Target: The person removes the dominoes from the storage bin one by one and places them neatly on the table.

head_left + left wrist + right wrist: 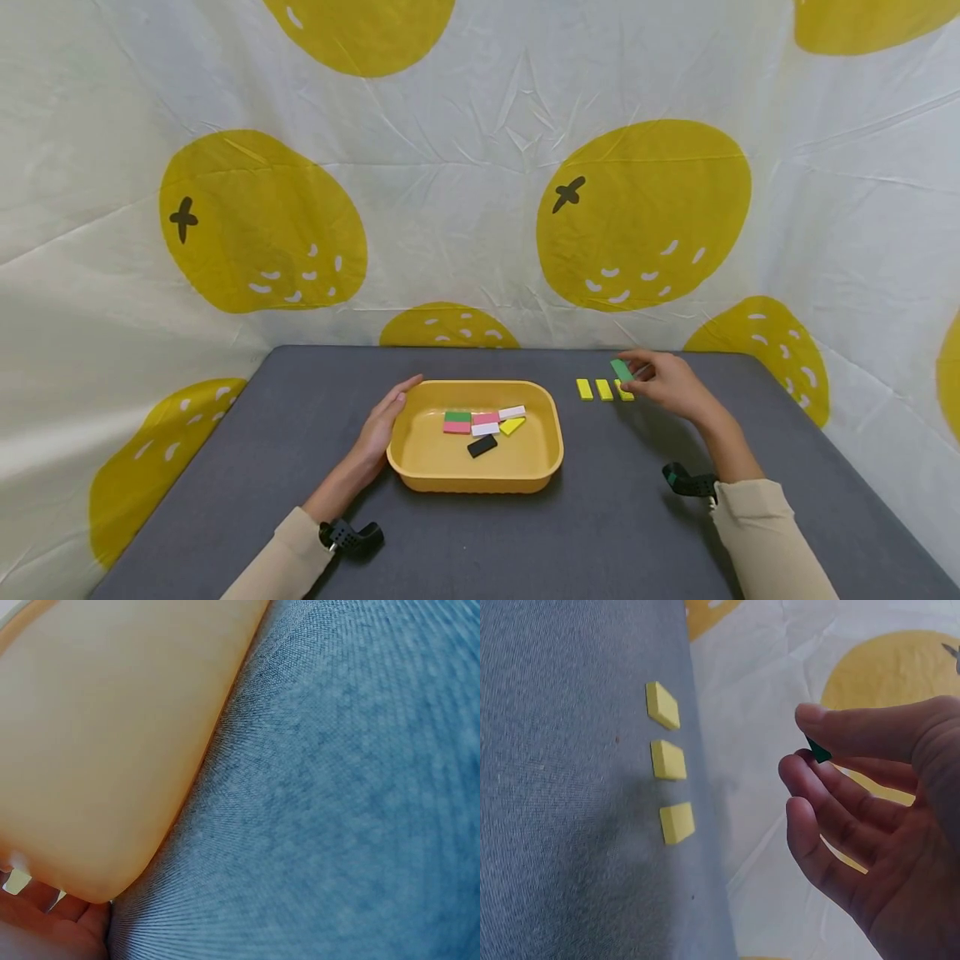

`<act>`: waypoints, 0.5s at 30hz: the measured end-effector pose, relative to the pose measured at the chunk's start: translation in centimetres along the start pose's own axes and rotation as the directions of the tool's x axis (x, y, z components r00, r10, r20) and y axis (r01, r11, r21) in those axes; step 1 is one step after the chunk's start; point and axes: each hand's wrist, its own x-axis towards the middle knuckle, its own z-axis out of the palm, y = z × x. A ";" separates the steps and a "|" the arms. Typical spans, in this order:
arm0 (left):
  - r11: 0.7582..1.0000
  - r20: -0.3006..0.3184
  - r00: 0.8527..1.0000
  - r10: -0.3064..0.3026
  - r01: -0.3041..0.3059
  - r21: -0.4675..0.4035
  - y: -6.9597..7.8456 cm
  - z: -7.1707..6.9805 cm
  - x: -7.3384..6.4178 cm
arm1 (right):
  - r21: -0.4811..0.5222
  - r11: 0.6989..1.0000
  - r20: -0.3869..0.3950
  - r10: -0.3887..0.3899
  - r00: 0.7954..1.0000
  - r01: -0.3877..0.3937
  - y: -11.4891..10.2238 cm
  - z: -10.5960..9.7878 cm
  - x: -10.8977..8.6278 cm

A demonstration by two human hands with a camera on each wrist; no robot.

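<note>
Between thumb and fingertips my right hand (666,385) pinches a green domino block (621,370), raised above the table at the right end of a row of yellow dominoes (603,390). In the right wrist view, only a dark green corner of that domino (819,751) shows. My left hand (380,429) holds the left side of a yellow plastic tray (474,483), thumb by the rim and fingers along the outer wall. Inside lie green, pink, white and yellow dominoes and a black domino (482,446).
The grey cloth-covered table (480,550) reaches back to a white curtain (465,208) with yellow fruit prints. The yellow row stands near the table's far edge, right of the tray.
</note>
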 end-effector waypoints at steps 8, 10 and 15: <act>1.000 0.004 1.000 0.009 -0.009 0.021 0.0 -0.1 -0.1 | -0.020 0.999 -0.029 0.037 0.999 -0.038 1.5 -0.1 0.1; 1.000 0.010 1.000 0.010 -0.010 0.018 0.1 -0.1 0.0 | -0.025 0.999 -0.033 0.041 0.999 -0.042 2.0 -0.1 0.2; 1.000 0.018 1.000 0.002 -0.002 0.005 0.2 -0.2 0.0 | -0.045 0.997 -0.043 0.060 0.997 -0.062 3.5 0.1 0.5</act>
